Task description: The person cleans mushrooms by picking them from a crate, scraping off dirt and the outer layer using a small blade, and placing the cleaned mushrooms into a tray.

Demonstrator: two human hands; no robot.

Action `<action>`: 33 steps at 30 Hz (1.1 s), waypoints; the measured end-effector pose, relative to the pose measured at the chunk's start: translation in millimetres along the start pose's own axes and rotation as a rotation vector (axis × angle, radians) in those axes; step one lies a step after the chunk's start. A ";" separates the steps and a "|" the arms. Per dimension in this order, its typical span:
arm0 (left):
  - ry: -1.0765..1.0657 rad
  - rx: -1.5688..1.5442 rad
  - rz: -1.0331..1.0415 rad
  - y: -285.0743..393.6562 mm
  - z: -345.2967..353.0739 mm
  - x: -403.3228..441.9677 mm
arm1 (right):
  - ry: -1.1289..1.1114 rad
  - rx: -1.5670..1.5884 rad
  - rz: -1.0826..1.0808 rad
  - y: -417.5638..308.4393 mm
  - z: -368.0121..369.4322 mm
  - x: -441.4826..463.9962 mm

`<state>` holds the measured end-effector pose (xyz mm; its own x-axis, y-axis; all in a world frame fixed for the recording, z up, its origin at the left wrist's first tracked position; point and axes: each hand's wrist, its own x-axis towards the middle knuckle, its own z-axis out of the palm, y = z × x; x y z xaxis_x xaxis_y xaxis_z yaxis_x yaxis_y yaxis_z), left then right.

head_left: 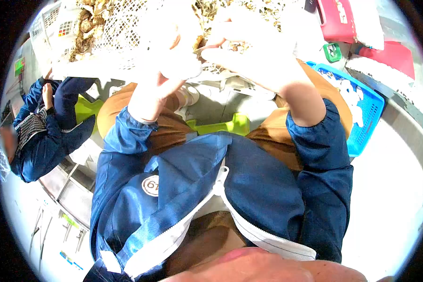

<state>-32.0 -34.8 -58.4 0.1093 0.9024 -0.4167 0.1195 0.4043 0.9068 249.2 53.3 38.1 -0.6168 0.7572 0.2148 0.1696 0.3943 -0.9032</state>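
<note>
Strong glare washes out both hands and most detail between them. My left hand (176,56) is over the near side of a white table or tray, its fingers bent around something that I cannot make out. Close to its right, my right hand (249,49) has its thumb and fingers curved in toward the left hand; whatever they pinch is lost in the brightness. Beyond the hands lie loose brown and pale scraps (258,11). A white mesh basket (124,26) stands to the left, with brown lumpy pieces (87,28) beside it.
A blue basket (373,110) with white pieces stands at my right. Past it are a green container (332,52) and a red bin (336,21). Another person (47,136) in blue sits at my left. A yellow-green plastic piece (225,124) lies between my legs.
</note>
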 end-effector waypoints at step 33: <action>-0.204 -1.009 -0.106 40.8 38.4 12.5 | 0.024 -0.059 -0.056 13.2 12.8 1.3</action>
<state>12.1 -12.8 -29.0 0.3227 0.8506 -0.4151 -0.7344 0.5017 0.4572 240.9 52.9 21.7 -0.6078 0.7452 0.2744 0.1805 0.4661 -0.8661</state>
